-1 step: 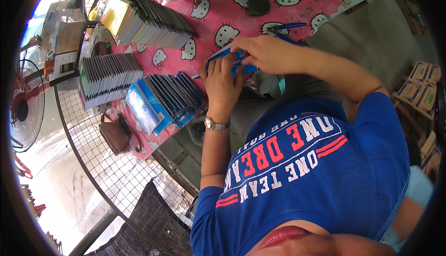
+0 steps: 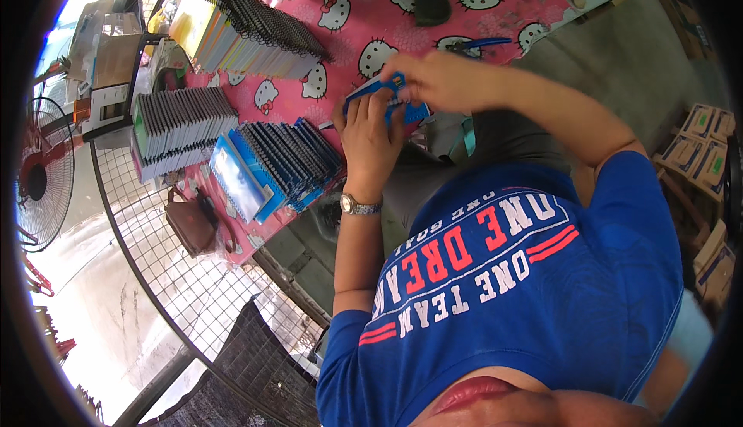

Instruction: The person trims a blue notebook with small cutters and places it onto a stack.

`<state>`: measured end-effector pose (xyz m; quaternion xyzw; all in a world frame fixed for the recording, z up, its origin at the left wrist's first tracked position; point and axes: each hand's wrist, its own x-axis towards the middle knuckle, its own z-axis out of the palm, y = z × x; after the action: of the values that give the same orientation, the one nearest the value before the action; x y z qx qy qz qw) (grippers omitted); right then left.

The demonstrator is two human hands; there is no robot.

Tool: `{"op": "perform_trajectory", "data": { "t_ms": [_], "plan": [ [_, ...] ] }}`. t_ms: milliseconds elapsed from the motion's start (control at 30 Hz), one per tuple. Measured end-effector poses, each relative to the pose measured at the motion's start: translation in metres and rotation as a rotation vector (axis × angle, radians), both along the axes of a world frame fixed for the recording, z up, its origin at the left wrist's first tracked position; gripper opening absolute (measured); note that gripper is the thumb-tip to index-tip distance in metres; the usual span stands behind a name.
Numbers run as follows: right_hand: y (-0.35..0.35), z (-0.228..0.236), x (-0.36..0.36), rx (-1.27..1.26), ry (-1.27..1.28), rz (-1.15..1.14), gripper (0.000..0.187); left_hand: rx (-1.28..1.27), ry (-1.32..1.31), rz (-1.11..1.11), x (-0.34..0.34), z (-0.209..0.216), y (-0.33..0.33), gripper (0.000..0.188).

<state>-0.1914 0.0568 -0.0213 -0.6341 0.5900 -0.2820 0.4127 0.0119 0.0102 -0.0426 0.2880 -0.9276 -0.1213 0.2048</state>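
Observation:
A blue-covered notebook (image 2: pixel 418 111) lies at the near edge of the table, in front of me. My left hand (image 2: pixel 368 126) presses over its left part with bent fingers, a wristwatch on the wrist. My right hand (image 2: pixel 433 82) reaches across from the right, its fingers curled together at the notebook's edge. Motion smears that hand, and whatever its fingertips pinch is hidden. Left of my hands stands a row of blue spiral notebooks (image 2: pixel 290 160), leaning against one another.
Grey-edged spiral notebooks (image 2: pixel 186 129) and a taller coil-bound row (image 2: pixel 255 36) stand farther left. A blue-handled tool (image 2: pixel 487 42) and a dark green lump (image 2: pixel 430 6) lie on the pink tablecloth (image 2: pixel 352 40). A brown bag (image 2: pixel 192 226) sits at the left edge, beside wire mesh.
My right hand has shifted slightly at the notebook's edge and is now blurred, with a bit more blue cover showing. My left hand keeps its place.

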Motion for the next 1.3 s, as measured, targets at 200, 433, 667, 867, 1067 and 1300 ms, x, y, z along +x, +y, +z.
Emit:
{"op": "perform_trajectory", "data": {
  "t_ms": [200,433,667,867,1067,1300],
  "plan": [
    [-0.059,-0.083,-0.103,-0.437,0.791,-0.098,0.043,0.1,0.055,-0.055,0.001,-0.006,-0.009,0.021],
    [-0.042,-0.022,-0.041,0.224,-0.782,0.48,0.048,0.028,0.042,0.13,0.021,-0.019,-0.002,0.033],
    [-0.036,-0.025,-0.045,0.086,-0.499,0.421,0.053,0.065,0.103,0.078,0.009,-0.014,-0.002,0.039],
    [-0.045,-0.027,-0.042,0.059,-0.56,0.437,0.052,0.11,0.158,0.093,0.013,-0.011,-0.006,0.038],
    [-0.057,-0.031,-0.032,0.116,-0.582,0.425,0.051,0.087,0.155,0.13,0.032,-0.01,-0.022,0.037],
    [-0.069,-0.032,-0.022,0.101,-0.312,0.409,0.049,0.272,0.178,0.188,0.035,-0.012,-0.026,0.033]
  ]
}}
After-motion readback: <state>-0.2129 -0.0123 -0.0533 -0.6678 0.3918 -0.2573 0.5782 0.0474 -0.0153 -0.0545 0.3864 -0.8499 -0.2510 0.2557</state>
